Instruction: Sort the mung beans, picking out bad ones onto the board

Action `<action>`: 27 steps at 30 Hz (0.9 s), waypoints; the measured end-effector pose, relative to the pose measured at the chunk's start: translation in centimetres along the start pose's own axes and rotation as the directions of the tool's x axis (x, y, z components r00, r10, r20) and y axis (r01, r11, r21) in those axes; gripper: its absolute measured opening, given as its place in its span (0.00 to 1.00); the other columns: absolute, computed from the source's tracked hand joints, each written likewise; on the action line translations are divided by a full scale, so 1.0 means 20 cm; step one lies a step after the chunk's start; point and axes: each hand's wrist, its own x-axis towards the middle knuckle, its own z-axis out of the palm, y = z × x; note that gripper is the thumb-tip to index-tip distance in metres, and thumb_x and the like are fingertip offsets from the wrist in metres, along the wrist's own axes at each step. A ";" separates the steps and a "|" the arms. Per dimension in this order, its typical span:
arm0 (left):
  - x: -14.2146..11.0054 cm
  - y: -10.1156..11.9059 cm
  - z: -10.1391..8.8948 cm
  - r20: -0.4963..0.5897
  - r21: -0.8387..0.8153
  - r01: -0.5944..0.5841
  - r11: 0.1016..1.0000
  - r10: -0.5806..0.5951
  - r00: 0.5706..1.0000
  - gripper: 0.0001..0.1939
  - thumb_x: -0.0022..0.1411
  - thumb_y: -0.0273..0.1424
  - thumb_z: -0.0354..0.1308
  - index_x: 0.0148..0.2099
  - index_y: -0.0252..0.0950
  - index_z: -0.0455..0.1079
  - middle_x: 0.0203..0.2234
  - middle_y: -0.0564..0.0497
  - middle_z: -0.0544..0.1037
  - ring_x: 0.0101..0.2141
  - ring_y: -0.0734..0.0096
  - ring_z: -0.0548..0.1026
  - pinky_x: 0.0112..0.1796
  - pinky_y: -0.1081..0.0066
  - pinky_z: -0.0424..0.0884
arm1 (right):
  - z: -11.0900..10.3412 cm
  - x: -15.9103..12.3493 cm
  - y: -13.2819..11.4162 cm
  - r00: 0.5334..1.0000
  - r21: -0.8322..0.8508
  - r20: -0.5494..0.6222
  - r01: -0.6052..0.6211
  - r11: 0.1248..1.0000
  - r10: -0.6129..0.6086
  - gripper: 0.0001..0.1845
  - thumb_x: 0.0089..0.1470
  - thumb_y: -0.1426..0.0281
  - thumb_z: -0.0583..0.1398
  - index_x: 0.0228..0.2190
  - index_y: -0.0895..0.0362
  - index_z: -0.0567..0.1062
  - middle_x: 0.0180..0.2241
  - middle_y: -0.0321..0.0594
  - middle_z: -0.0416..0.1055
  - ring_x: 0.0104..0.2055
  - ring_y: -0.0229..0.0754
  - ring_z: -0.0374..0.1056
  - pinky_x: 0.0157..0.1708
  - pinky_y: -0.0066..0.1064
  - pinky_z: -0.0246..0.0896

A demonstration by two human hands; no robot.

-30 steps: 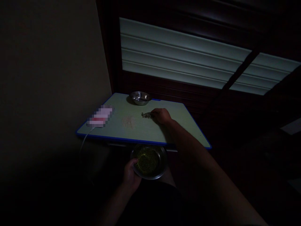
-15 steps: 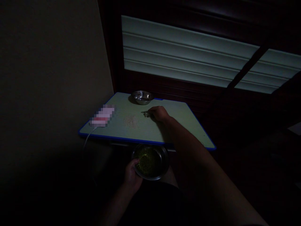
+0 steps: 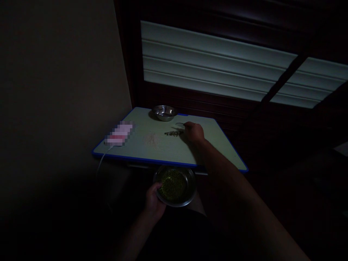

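Observation:
My left hand (image 3: 155, 199) grips the left rim of a metal bowl (image 3: 190, 197), thumb over the edge, below the table's front side. Small green beans (image 3: 172, 185), like mung beans, lie in this bowl. Over the table, my right hand (image 3: 194, 132) is closed around a spoon (image 3: 179, 124), whose thin curved end points left; the rest is hidden by the fingers. Just below the spoon, a short row of dark beans (image 3: 173, 133) rests on the tabletop. Left of that row lies a pale, grainy heap (image 3: 151, 140), perhaps rice.
A second metal bowl (image 3: 164, 113) stands at the back edge of the pale table (image 3: 217, 152) with blue trim. At the left, a blurred pink object (image 3: 119, 133) has a white cable (image 3: 101, 159) hanging off the edge. A wall and a dark panelled door stand close by. The room is dim.
My right hand has moved right with the spoon, away from the pale heap. The row of beans on the table now shows longer. My left hand keeps hold of the bowl.

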 end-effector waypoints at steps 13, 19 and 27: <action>-0.03 -0.01 0.02 -0.042 0.056 -0.013 0.998 0.015 0.999 0.17 0.52 0.24 0.53 0.44 0.30 0.74 0.29 0.44 0.82 0.33 0.58 0.80 0.39 0.58 0.76 | -0.02 -0.09 0.14 0.995 -0.117 0.008 -0.094 0.989 0.096 0.14 0.56 0.67 0.55 0.41 0.52 0.78 0.38 0.44 0.77 0.41 0.44 0.70 0.39 0.30 0.60; -0.04 -0.02 0.03 -0.029 0.059 -0.039 0.998 0.041 0.999 0.19 0.52 0.24 0.52 0.46 0.31 0.74 0.29 0.44 0.82 0.33 0.58 0.80 0.39 0.58 0.76 | -0.03 -0.10 0.13 0.996 -0.090 0.047 -0.069 0.993 0.074 0.14 0.57 0.64 0.57 0.42 0.51 0.79 0.39 0.43 0.77 0.41 0.43 0.70 0.42 0.30 0.59; -0.05 -0.01 0.04 -0.042 0.058 -0.043 0.997 0.045 0.998 0.18 0.52 0.23 0.52 0.46 0.32 0.74 0.28 0.46 0.81 0.31 0.61 0.80 0.36 0.62 0.77 | -0.04 -0.14 0.10 0.997 -0.069 0.065 -0.025 0.997 0.029 0.13 0.56 0.65 0.57 0.40 0.52 0.79 0.39 0.42 0.78 0.43 0.44 0.70 0.43 0.30 0.59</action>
